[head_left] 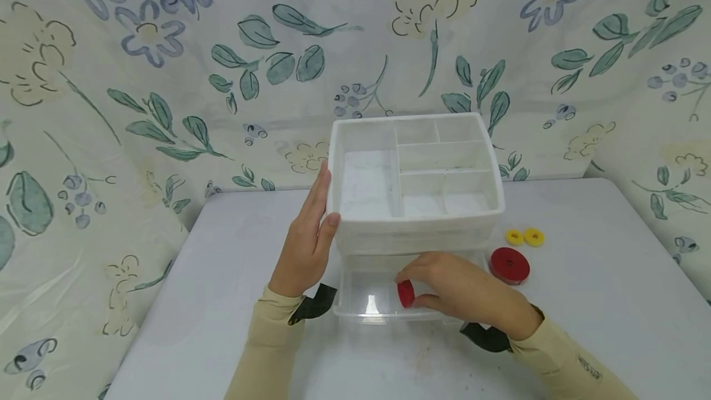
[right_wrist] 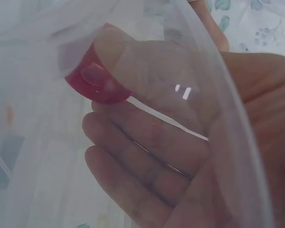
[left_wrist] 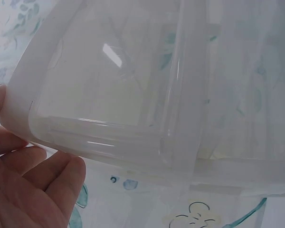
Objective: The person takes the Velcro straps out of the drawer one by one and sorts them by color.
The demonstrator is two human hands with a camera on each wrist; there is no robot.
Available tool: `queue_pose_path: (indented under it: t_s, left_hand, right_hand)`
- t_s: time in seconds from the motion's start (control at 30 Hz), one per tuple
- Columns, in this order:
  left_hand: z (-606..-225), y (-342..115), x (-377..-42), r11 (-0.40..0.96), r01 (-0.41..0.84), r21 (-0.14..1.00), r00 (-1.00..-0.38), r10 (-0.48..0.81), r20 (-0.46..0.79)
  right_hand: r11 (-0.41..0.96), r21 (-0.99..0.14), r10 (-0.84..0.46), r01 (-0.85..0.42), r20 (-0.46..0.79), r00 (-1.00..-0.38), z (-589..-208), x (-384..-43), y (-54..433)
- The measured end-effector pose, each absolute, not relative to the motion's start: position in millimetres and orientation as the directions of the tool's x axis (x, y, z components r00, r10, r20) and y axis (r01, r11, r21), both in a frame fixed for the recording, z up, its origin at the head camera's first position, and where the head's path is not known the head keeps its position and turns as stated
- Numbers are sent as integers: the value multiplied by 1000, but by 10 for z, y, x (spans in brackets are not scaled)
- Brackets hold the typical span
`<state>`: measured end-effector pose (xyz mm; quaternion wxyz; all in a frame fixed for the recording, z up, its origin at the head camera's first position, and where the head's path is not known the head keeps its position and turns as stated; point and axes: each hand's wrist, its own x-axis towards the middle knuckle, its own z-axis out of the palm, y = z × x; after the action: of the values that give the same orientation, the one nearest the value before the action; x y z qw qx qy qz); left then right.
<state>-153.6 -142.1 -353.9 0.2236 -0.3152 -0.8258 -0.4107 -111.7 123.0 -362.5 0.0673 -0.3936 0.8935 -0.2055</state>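
Note:
A white desk organizer (head_left: 366,233) with a divided top stands on the table, its clear drawer (head_left: 361,292) pulled out at the front. My left hand (head_left: 305,249) rests along the organizer's left side, fingers mostly straight and thumb at the front corner. In the left wrist view, the fingers (left_wrist: 61,175) lie at the edge of the organizer's translucent body (left_wrist: 19,102). Over the drawer, my right hand (head_left: 463,286) pinches a small red disc (head_left: 406,294) on edge between thumb and fingers. The right wrist view shows that red disc (right_wrist: 97,78) through clear plastic, the other fingers loosely bent.
Right of the drawer lie a larger red disc (head_left: 509,265) with a small center hole and two yellow rings (head_left: 515,237). The organizer's top compartments (head_left: 422,158) hold nothing visible. A flowered cloth (head_left: 244,134) hangs behind the white table (head_left: 222,264).

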Motion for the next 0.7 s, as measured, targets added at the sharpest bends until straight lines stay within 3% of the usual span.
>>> queue_pose_path:
  t_s: [0.7]
  left_hand:
    - [-3529, -1412, -1538, 465, 711, 527, -694, 342, 634]
  right_hand:
    - [553, -459, -684, -695, 226, -693, -3631, -1057, 1408]
